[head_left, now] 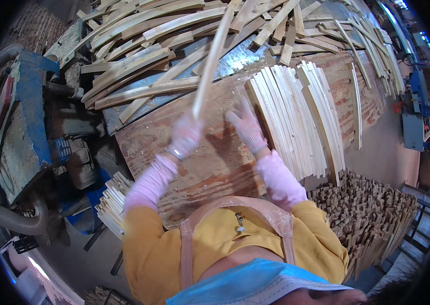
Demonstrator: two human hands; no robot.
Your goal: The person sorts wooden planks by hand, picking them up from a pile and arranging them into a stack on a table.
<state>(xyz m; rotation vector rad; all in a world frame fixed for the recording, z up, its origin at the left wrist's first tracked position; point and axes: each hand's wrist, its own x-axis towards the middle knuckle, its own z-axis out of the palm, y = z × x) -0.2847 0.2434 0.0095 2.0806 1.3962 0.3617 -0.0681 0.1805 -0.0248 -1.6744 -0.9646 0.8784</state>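
Left hand [185, 134], gloved, is closed around the near end of a pale wooden strip [212, 61], and that strip slants up and away over the desk [189, 170], its far part crossing above the loose pile of strips [138, 63]. Over on the other side, the right hand [247, 126], gloved too, is open and empty, fingers spread, just beside the left edge of a neat row of strips [281, 122]. It's a little blurred there, so I can't tell whether it touches the row. Those strips lie side by side on the bare wooden desk top, right of both hands. Lower right, a dense stack of wooden pieces [367, 218]; off to the left, a blue machine [29, 114], dusty, well apart from the hands.
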